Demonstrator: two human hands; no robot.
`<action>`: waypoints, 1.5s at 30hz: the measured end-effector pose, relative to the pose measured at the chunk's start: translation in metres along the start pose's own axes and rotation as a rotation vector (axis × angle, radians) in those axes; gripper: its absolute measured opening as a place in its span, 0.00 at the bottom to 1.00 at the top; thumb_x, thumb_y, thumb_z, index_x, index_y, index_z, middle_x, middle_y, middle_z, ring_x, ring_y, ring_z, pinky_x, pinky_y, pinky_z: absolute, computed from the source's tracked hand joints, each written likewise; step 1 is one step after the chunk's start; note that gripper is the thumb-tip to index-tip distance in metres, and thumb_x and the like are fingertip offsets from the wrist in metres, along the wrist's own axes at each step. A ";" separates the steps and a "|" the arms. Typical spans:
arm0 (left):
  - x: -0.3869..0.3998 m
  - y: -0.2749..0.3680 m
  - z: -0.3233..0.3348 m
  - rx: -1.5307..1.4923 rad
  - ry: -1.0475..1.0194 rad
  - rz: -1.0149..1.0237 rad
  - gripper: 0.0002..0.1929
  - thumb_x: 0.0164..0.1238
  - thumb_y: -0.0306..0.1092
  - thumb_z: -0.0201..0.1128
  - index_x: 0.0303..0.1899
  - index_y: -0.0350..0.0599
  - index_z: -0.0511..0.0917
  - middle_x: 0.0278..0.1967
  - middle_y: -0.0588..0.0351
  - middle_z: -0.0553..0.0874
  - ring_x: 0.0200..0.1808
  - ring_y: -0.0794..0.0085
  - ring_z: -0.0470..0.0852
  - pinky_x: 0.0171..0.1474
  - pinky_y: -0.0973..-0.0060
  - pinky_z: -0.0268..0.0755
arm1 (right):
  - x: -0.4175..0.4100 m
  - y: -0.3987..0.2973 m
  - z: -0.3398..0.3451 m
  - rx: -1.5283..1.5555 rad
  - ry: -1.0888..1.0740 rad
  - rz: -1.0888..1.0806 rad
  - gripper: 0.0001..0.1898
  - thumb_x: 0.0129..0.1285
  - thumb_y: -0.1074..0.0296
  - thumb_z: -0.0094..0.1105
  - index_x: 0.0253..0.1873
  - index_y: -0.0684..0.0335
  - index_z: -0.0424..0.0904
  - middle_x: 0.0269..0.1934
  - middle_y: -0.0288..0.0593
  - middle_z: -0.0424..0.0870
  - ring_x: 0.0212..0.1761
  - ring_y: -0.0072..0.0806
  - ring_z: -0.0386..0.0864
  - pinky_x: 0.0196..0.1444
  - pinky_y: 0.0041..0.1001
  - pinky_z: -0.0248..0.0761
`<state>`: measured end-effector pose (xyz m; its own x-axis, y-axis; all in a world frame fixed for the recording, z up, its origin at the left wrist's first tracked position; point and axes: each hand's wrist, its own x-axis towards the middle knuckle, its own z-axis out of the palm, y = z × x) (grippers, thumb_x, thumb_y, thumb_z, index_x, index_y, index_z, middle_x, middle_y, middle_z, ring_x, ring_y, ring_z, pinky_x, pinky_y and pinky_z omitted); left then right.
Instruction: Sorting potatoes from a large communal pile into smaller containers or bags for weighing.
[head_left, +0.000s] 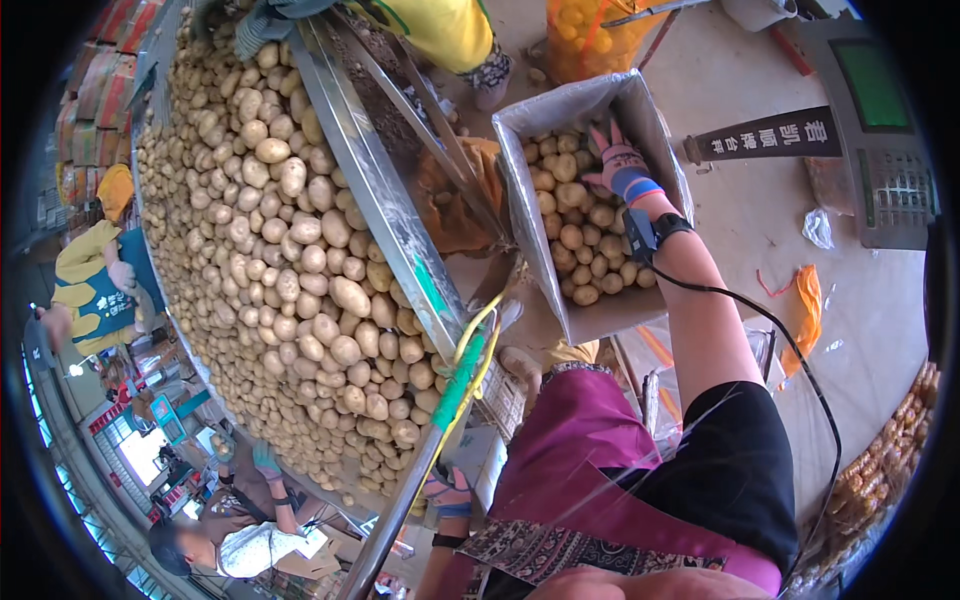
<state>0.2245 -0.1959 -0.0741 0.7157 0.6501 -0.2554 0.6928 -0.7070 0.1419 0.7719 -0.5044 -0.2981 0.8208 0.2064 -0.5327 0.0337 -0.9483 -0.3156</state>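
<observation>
My right hand (621, 163), in a pink and blue knit glove, reaches into an open carton with a silvery lining (534, 255). Its fingers are spread near the carton's far right corner, beside the potatoes (581, 232) that lie inside. I see nothing held in it, though the fingertips are dark and blurred. My left hand (448, 491), gloved the same way, is low by the edge of the sorting table, partly behind a metal pole (405, 487); its grip is unclear. A large heap of potatoes (300, 247) covers the table to the left of the carton.
A metal table rail (382, 180) runs between heap and carton. A platform scale's display (862, 135) stands at the right. Green tape and a yellow cord (480, 337) wrap the pole. An orange mesh bag (581, 37) stands behind. Co-workers (97, 285) are across the table.
</observation>
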 end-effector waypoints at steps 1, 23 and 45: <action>-0.002 0.000 0.001 -0.030 -0.029 -0.023 0.33 0.60 0.41 0.66 0.62 0.28 0.68 0.58 0.29 0.73 0.58 0.39 0.75 0.62 0.53 0.69 | -0.006 0.003 0.009 -0.013 0.031 0.027 0.57 0.50 0.40 0.73 0.80 0.38 0.43 0.81 0.51 0.37 0.78 0.59 0.50 0.75 0.55 0.51; 0.009 0.010 0.012 0.050 0.084 0.137 0.28 0.60 0.43 0.60 0.56 0.32 0.70 0.53 0.35 0.72 0.53 0.43 0.72 0.59 0.49 0.64 | -0.075 -0.076 0.064 -0.095 -0.033 -0.221 0.37 0.60 0.67 0.54 0.76 0.43 0.58 0.74 0.52 0.60 0.74 0.57 0.61 0.73 0.44 0.57; 0.006 0.025 0.012 -0.130 0.066 0.015 0.31 0.64 0.51 0.56 0.58 0.31 0.68 0.58 0.35 0.68 0.56 0.43 0.70 0.58 0.48 0.67 | -0.193 -0.010 0.025 2.426 -0.594 0.039 0.28 0.62 0.74 0.64 0.66 0.50 0.68 0.64 0.52 0.73 0.62 0.42 0.77 0.54 0.30 0.77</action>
<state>0.2447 -0.2130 -0.0832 0.7272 0.6597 -0.1899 0.6847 -0.6772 0.2693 0.5988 -0.5293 -0.2116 0.6264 0.6114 -0.4836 -0.7006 0.7135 -0.0055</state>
